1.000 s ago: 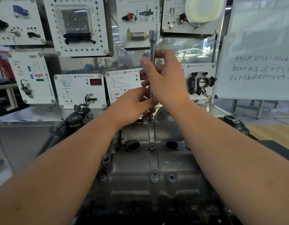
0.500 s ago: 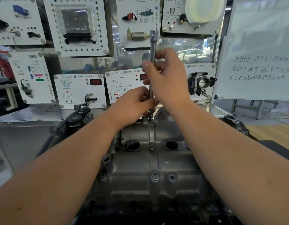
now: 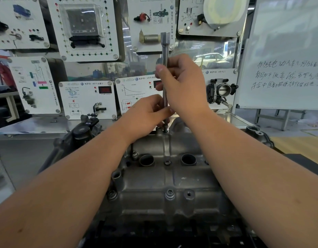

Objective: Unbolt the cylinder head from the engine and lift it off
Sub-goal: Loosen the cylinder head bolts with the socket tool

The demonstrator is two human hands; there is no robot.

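The cylinder head (image 3: 165, 185) lies below and in front of both hands, its far edge right under them. A long socket wrench (image 3: 165, 68) stands upright there, its tip at a bolt (image 3: 165, 128). The right hand (image 3: 183, 85) grips its shaft high up; the left hand (image 3: 147, 115) pinches it lower, beside the bolt.
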